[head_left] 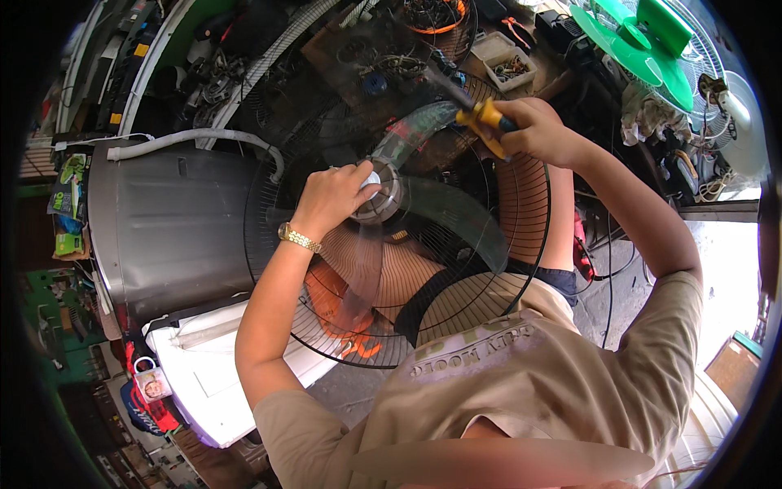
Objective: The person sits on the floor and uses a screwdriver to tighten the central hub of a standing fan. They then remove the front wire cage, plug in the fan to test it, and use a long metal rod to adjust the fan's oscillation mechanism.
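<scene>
My left hand (336,191) grips a pale round piece (370,187) at the metal hub (385,204) of a fan with dark translucent blades (456,212). The fan's black wire guard (418,319) lies across my lap, round the blades. My right hand (529,130) is closed on a yellow-handled tool (485,122), raised over the upper right of the guard. The tool's dark far end is blurred, so I cannot make out its exact kind.
A dark grey drum (171,220) and a white box (204,359) stand on the left. A cluttered workbench (342,45) with an open parts box (505,65) lies ahead. A green-bladed fan (652,53) is at upper right. Cables (609,277) hang on the right.
</scene>
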### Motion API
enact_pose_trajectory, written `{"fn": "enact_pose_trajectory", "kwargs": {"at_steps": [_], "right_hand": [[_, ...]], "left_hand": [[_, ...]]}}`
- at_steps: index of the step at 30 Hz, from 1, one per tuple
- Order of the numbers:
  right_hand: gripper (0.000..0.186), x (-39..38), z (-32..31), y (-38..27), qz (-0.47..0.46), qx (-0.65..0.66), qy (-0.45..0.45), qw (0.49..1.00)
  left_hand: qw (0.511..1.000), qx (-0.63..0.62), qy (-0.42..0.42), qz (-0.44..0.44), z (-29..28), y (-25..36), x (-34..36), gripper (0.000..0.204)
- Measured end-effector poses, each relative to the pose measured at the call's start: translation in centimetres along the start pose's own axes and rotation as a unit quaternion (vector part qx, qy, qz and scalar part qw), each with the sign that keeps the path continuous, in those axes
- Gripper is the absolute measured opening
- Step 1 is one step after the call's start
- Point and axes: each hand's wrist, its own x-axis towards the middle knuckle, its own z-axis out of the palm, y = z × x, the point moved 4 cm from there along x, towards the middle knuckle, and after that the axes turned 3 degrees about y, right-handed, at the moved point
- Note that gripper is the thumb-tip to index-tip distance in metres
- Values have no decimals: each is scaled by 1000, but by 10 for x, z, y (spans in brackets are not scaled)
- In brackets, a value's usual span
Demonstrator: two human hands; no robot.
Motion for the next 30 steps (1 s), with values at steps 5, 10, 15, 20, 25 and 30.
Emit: {"fn": "enact_pose_trajectory", "kwargs": {"at_steps": [5,10,15,20,25,30], "right_hand": [[46,3,38,5,-144,-490,18,860],[43,1,65,17,-135,-481,-60,864],[43,-1,72,26,-119,-425,-74,894],[51,11,88,38,-180,-447,-14,876],[46,1,81,22,-99,-435,-93,890],[43,-7,87,22,-127,-492,-24,861]], "left_hand": [[996,-10,39,84,0,-7,2,32],[997,-60,27,51,4,-10,5,31],[996,-75,3,41,2,-10,10,30],[995,-93,-3,30,-3,-9,9,28],[995,-94,-6,15,-2,-10,6,27],[996,-89,-3,16,0,-10,8,27]]}}
